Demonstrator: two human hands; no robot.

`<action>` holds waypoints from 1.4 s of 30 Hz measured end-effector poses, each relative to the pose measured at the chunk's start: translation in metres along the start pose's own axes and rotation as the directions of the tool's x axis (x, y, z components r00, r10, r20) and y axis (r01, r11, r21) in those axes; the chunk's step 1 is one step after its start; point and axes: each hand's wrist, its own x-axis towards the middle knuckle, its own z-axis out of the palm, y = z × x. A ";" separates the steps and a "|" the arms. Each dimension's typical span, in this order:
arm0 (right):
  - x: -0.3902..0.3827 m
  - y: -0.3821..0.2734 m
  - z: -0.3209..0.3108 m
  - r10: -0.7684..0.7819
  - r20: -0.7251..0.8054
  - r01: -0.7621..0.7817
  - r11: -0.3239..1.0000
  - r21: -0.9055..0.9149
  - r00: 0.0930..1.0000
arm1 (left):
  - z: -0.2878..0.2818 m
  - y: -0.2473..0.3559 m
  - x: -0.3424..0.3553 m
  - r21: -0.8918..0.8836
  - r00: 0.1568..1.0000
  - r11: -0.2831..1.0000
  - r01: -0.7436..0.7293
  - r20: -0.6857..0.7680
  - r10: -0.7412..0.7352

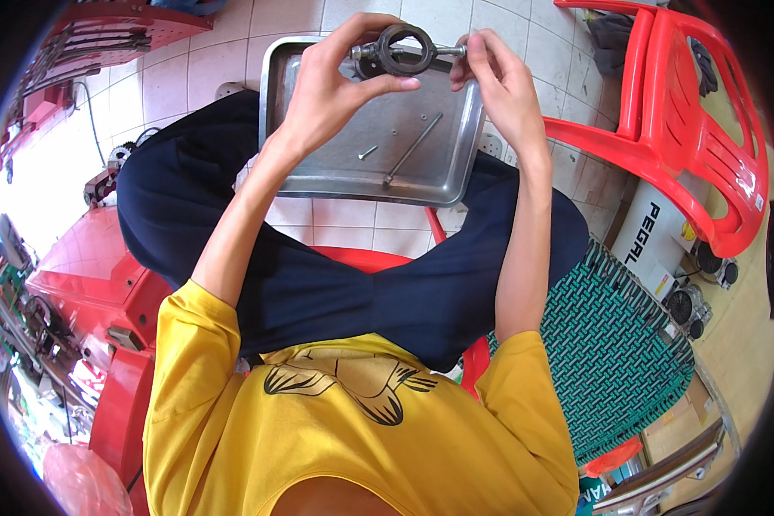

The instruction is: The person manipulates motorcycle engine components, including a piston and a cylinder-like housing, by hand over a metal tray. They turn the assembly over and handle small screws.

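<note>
Above a metal tray (318,168), my left hand (328,86) grips a dark ring-shaped metal part (386,58) between thumb and fingers. A silvery bolt (449,52) sticks out of the part's right side, and a nut shows at its left. The fingertips of my right hand (506,82) are closed on the bolt's outer end. Lying in the tray are a long thin bolt (414,148), a short screw (367,153) and two tiny pieces, too small to name. My left fingers partly hide the back of the ring part.
To the right stands a red plastic chair (662,120), beside a green woven seat (615,353) and a white cylinder (654,228). Red machine housings (95,267) are on the left. Light tiles (353,215) cover the floor beneath the tray.
</note>
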 end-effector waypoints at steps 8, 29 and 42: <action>0.000 0.001 0.003 -0.021 -0.042 0.021 1.000 0.003 0.999 | 0.000 -0.001 0.001 -0.004 1.000 1.000 0.019 -0.013 -0.019; -0.005 -0.005 0.011 -0.035 -0.088 0.043 0.996 0.084 0.995 | 0.006 0.000 0.000 0.021 0.998 0.999 -0.043 -0.043 0.044; -0.001 0.003 -0.003 0.139 0.033 -0.135 0.985 -0.109 0.990 | 0.009 0.001 -0.002 0.008 0.999 0.999 0.034 0.008 -0.035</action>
